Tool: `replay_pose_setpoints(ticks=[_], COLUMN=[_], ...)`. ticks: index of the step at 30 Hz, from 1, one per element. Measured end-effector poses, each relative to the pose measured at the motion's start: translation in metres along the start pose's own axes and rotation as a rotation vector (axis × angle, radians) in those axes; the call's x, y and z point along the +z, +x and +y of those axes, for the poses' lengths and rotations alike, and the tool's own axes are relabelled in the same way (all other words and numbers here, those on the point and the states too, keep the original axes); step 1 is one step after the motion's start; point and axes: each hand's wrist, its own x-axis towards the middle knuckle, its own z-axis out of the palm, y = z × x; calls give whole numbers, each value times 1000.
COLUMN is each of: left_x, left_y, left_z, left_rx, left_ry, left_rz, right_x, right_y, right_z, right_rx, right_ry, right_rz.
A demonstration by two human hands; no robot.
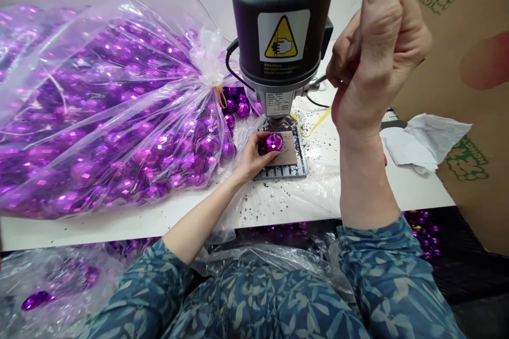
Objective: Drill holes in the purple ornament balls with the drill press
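Note:
My left hand (251,158) pinches a faceted purple ball (274,142) and holds it on a brown pad (287,149) lying on the slotted metal base (283,171) of a small bench drill (281,26). The ball sits right under the drill's spindle. My right hand (374,53) is raised beside the drill head, closed in a fist round its feed lever, which is mostly hidden by the fingers.
A large clear plastic bag (99,111) full of purple balls lies on the white table at the left. Crumpled white paper (423,140) and a cardboard box (469,90) stand at the right. Dark shavings speckle the table. More purple balls lie in plastic below the table edge.

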Motion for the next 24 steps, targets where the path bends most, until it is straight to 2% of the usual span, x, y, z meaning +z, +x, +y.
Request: replay_pose_setpoints(ticks=[4,10,14,20,24], left_x=[3,9,12,17,17], left_y=[-3,-2,-4,-7,-7], left_z=[7,10,6,-3,-3], left_rx=[48,149,103,9,3], left_ry=[94,202,139,-32,-46], left_rz=[20,26,12,54,59], right_x=[-1,-2,-1,-4,-12], right_y=[0,-1,0,-6,-21], right_z=[1,-1,-1,-5,-7], right_rx=[-2,18,36,15,-18], right_ry=[63,-36,-127,63,-11], right_rz=[4,-11,-3,3,66])
